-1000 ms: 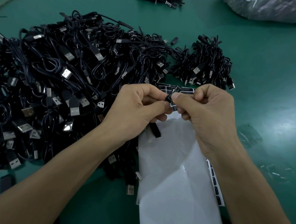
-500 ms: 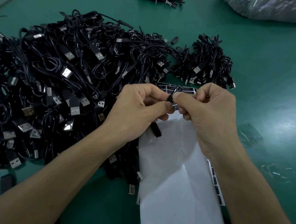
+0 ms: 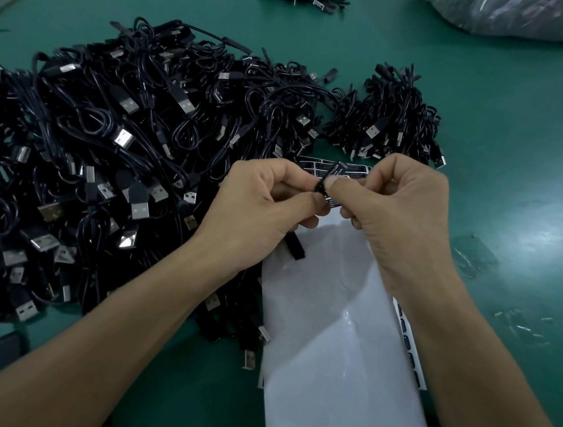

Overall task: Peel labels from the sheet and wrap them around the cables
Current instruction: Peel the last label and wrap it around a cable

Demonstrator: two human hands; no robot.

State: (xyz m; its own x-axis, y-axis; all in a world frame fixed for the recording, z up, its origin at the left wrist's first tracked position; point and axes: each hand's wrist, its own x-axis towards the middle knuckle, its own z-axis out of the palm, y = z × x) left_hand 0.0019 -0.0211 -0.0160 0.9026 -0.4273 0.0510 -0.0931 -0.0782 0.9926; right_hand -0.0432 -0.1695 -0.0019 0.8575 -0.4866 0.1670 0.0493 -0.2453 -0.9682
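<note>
green matting (image 3: 504, 138) covers the bench, and both of the person's hands meet over it just above the near end of the label sheet (image 3: 331, 321). the left hand (image 3: 267, 205) has its thumb and forefinger pinched on a thin black cable (image 3: 320, 186), and a dark plug end hangs out below its palm. the right hand (image 3: 401, 207) has its fingers curled in and pinches a black label (image 3: 336, 170) against that same cable, thumb to thumb with the left.

over the last second almost nothing has shifted: both pinches hold where they were, and the label's free tail still stands up just beyond the right thumb. to me that says the wrap is only half made. one end looks stuck to the cable and the tail has yet to be folded round and pressed down.

a few unpeeled labels show on the sheet just past the knuckles, and a strip more lies under the right forearm. most of the backing between the wrists is bare white.

left of the left hand sprawls the big heap of cables (image 3: 124, 150). a smaller bundle (image 3: 395, 121) lies just beyond the right hand, so plenty of work remains. far beyond the right hand sits a plastic bag (image 3: 519, 16).
</note>
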